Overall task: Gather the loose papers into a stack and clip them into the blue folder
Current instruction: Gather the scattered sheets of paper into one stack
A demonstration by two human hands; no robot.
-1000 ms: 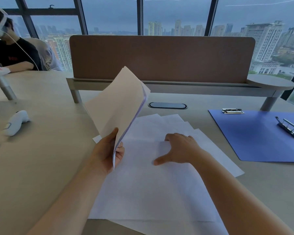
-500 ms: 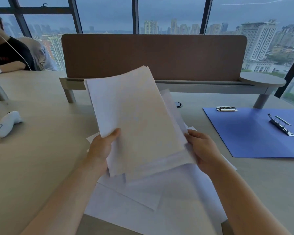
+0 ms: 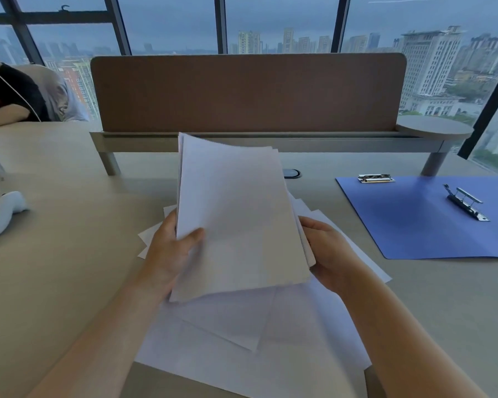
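Head view: both hands' fingers pinch the paper stack (image 3: pixel 236 219), hiding loose sheets (image 3: pixel 242 354); blue folder (image 3: pixel 420 225) right.

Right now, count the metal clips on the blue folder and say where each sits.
2. One metal clip lies at the blue folder's far left corner; the other clip sits further right, on the folder's middle. The frame's right edge may hide more.

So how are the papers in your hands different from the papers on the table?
The held stack is lifted and tilted up, gripped by the left hand and right hand; the loose sheets lie flat on the desk. The held stack is nearly squared; the loose sheets are fanned crookedly. Both are plain white.
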